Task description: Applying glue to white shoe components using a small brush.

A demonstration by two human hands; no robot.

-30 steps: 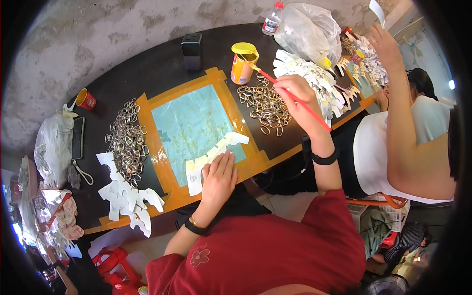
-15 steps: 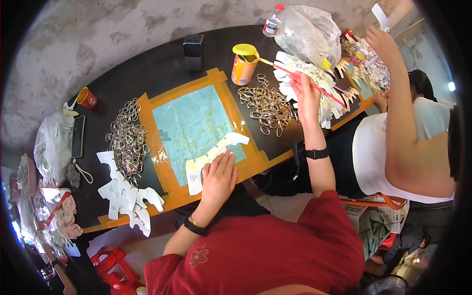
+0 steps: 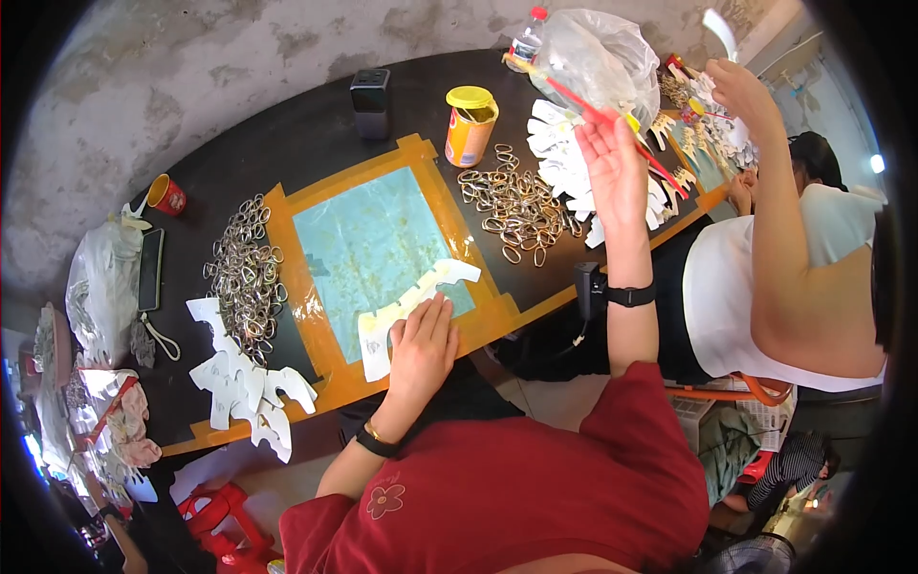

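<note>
My left hand [image 3: 424, 349] lies flat, fingers stretched out, on a white cut-out piece [image 3: 376, 346] with a notched, yellowish-smeared edge. That piece rests on a pale blue sheet [image 3: 359, 225] taped down with orange-brown tape. Raised over the right side, my right hand [image 3: 615, 177] has its palm turned up and holds a red-handled brush [image 3: 571, 96] at the fingers. The brush's yellowish tip points to the upper left. An orange can [image 3: 469, 139] with a folded-back yellow lid stands left of this hand. Behind the hand is a heap of white cut-outs [image 3: 555, 143].
Oval metal rings [image 3: 521, 206] lie below the can, and another ring pile [image 3: 244, 277] is at left near more white cut-outs [image 3: 244, 383]. A black box [image 3: 371, 100], bottle [image 3: 526, 43], plastic bag [image 3: 602, 57] and red cup [image 3: 166, 194] line the back. A co-worker [image 3: 765, 277] sits at right.
My right hand has shifted slightly right and turned, and the brush tip has swung up from beside the can's rim to above and beyond it. The left hand stays nearly in place.
</note>
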